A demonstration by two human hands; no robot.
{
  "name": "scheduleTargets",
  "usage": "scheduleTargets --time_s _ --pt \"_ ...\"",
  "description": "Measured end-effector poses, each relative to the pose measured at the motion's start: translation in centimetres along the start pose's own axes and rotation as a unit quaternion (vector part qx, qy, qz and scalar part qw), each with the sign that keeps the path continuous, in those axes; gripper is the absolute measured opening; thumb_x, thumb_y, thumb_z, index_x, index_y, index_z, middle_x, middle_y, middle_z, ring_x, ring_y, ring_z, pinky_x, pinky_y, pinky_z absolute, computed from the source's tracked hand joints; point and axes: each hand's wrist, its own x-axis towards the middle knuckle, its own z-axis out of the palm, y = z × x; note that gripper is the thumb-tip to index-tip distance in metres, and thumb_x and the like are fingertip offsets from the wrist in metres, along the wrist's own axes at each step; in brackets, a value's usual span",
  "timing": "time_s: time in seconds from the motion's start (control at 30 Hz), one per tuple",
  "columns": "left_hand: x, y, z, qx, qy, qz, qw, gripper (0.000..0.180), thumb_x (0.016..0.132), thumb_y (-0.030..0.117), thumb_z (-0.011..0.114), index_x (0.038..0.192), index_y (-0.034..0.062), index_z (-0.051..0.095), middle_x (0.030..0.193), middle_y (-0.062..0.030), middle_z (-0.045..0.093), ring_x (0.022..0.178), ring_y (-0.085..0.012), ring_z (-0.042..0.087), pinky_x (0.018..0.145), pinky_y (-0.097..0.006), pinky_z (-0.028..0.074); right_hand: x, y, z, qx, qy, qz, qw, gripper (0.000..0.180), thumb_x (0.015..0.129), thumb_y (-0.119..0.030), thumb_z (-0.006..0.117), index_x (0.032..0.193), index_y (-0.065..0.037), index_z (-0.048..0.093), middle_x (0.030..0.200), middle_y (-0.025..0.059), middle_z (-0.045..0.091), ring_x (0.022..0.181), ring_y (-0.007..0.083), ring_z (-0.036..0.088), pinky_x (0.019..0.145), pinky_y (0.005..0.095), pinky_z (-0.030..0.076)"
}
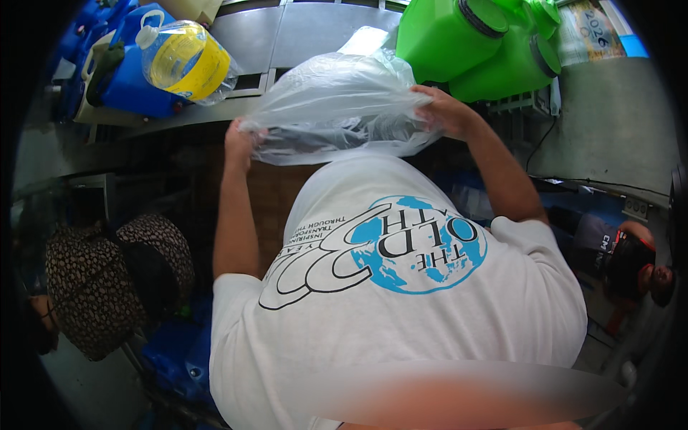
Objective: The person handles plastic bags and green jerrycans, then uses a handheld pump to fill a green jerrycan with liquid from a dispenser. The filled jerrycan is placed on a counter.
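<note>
Grey metal-looking worktop (304, 36) at 12 o'clock, seams between panels, jugs crowding both sides. Clear bag (337, 104) also at 12, stretched between both hands in front of the chest; it overlaps the worktop's near edge in view, can't tell if they touch.

Left hand (240, 143) at 10: grip closed on the bag's left edge, fingertips partly lost in the film. Right hand (446, 113) between 1 and 2: grip pinched on the right edge, thumb hard to make out.

Status: bag looks gathered up and spread, held both sides. Not set down or released; no knot visible. Dark patches show through the lower half; can't separate contents from background, so no call on fill.

Materials: bag is thin, glossy, wrinkled film, puffed on top, creased crosswise. Green jugs (448, 43) at 1: boxy moulded plastic, rounded corners, black caps. Blue jug (132, 89) at 10: boxy too. Bottle (190, 61) between 10 and 11: clear, yellow label, white cap and loop handle. Shirt (401, 322) between 5 and 6: soft white cloth, blue-and-black print.
</note>
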Motion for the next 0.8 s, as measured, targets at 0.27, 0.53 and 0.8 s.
scheduleTargets --time_s 0.27,0.53,0.8 --pt "-1.0 23.4 -4.5 0.467 0.190 0.658 0.559 0.027 0.084 0.017 0.063 0.107 0.0033 0.059 0.103 -0.0179 0.065 0.090 -0.0345 0.064 0.080 -0.042 0.053 8.1 -8.1 -6.4 -0.638 0.057 -0.068 0.765 0.028 0.091 -0.017 0.057 0.113 -0.001 0.062 0.110 0.0113 0.065 0.104 0.0238 0.061 0.086 0.0330 0.050" --pt "0.4 -0.4 -2.2 0.263 -0.035 0.118 0.957 0.025 0.091 0.016 0.058 0.110 -0.0012 0.062 0.109 -0.0136 0.067 0.100 -0.0268 0.064 0.086 -0.037 0.050 3.7 -0.6 -0.4 -0.197 0.135 0.060 0.969 0.028 0.090 -0.014 0.055 0.115 -0.006 0.063 0.105 0.0096 0.065 0.094 0.0259 0.062 0.085 0.0362 0.050" --pt "2.3 1.2 -0.5 -0.357 -0.130 -0.069 0.922 0.036 0.097 0.017 0.045 0.124 -0.0044 0.054 0.117 -0.0185 0.062 0.109 -0.0285 0.060 0.096 -0.041 0.048 2.9 2.3 -3.1 0.123 0.005 0.161 0.979 0.034 0.089 -0.030 0.065 0.112 -0.004 0.063 0.089 0.0017 0.061 0.075 0.0107 0.054 0.066 0.0263 0.045"
